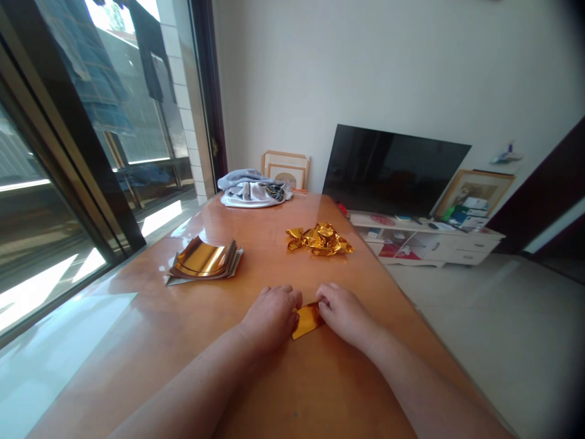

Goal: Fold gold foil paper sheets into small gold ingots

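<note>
A small folded piece of gold foil paper (306,321) lies on the table between my hands. My left hand (274,314) is closed at its left edge, with the thumb and fingers bent around that side. At the upper right corner, my right hand (345,311) pinches the foil paper between thumb and fingers. Beyond my left hand sits a stack of curled gold foil sheets (203,257). Farther out, past my right hand, is a pile of crumpled or folded gold foil pieces (320,239).
The wooden table (269,396) has its right edge close to my right forearm. Folded cloth (253,190) lies at the far end. A pale sheet (59,353) covers the left side. A television (393,171) stands on a white cabinet (439,247) beyond the table.
</note>
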Action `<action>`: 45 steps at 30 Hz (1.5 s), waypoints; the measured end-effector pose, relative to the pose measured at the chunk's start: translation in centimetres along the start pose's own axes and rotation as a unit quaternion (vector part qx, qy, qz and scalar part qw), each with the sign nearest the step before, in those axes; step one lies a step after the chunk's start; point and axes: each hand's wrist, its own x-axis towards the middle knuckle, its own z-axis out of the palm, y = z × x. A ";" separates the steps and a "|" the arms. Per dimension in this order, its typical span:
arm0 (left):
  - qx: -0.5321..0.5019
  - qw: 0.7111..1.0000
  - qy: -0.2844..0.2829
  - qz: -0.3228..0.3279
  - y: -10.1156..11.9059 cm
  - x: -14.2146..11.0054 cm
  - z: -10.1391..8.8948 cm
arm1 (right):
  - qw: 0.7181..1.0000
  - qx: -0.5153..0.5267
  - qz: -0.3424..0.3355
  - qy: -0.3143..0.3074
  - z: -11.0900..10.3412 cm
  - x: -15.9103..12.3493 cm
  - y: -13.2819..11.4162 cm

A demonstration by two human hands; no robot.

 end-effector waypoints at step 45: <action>0.022 0.996 -0.049 0.066 0.4 -0.3 -0.8 | 0.967 -0.202 0.037 -0.150 -2.9 -2.8 -3.1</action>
